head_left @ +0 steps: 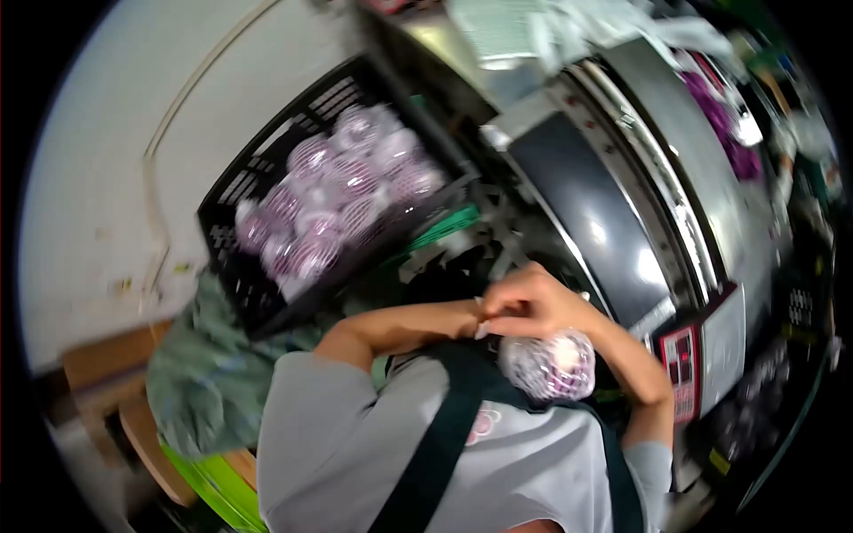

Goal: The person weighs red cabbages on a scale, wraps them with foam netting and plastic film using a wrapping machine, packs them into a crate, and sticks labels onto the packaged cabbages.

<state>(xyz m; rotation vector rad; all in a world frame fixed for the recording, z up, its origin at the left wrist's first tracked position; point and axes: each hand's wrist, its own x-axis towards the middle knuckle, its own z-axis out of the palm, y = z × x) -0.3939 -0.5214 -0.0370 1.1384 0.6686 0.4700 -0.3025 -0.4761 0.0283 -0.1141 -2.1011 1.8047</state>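
My right hand point(531, 300) is curled closed in front of my chest, and what its fingers grip is too blurred to make out. Coming in from the left, my left hand point(481, 318) meets it; its fingers are mostly hidden. A small white bit shows where the hands meet. Just below my right hand is a round item point(549, 364) in white netting and clear, shiny wrap, with purple-pink showing through. Similar wrapped round items point(353, 176) are piled in a black slotted crate point(251, 160) at the upper left.
A metal machine with a dark flat panel point(582, 191) stands at the right, beside a red-and-white control panel point(680, 373). Green fabric point(200, 373) hangs below the crate, near a bright green container edge point(209, 489) and cardboard point(115, 360). Dark wrapped goods point(751, 409) lie far right.
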